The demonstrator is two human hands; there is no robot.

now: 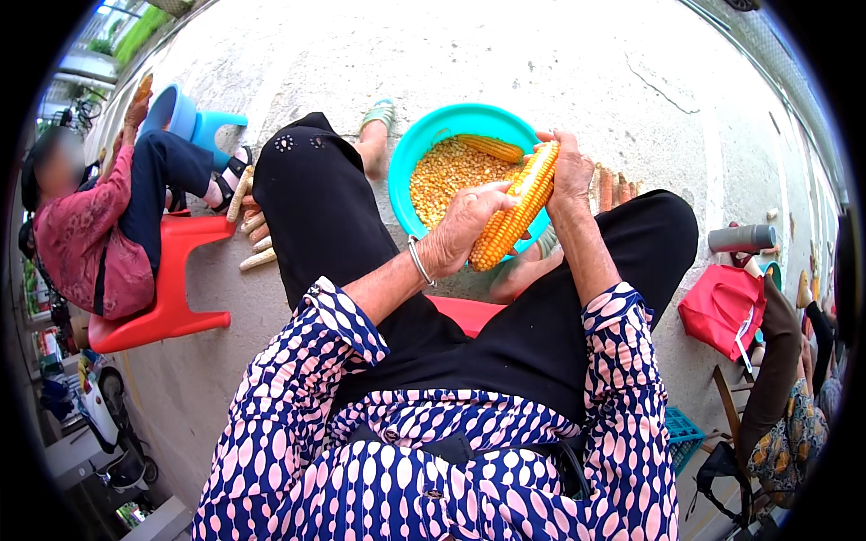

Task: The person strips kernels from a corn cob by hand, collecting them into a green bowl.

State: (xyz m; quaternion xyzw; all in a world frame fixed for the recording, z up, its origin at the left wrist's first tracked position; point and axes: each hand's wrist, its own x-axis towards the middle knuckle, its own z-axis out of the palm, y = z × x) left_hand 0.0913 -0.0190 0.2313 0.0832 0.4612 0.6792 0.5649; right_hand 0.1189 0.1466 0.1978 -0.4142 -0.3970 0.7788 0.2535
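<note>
Between my two hands is a yellow ear of dried corn [519, 220], tilted with its upper end to the right. A pale strip without kernels runs along its upper part. My left hand [467, 223], with a bangle at the wrist, presses its thumb on the ear's side. My right hand [570, 169] wraps the upper end, its fingers partly hidden behind the ear. Below both hands stands a turquoise plastic basin [404, 138] on the ground. Loose corn kernels [436, 172] fill its bottom, and a second corn ear [492, 147] lies on them at the far side.
Bare cobs lie in a pile [257, 233] at left and another [614, 189] beyond my right knee. A seated person [88, 223] on a red stool [162, 277] holds corn by a blue basin [169, 111]. A red bag [724, 308] and grey flask [742, 238] are at right, near other people.
</note>
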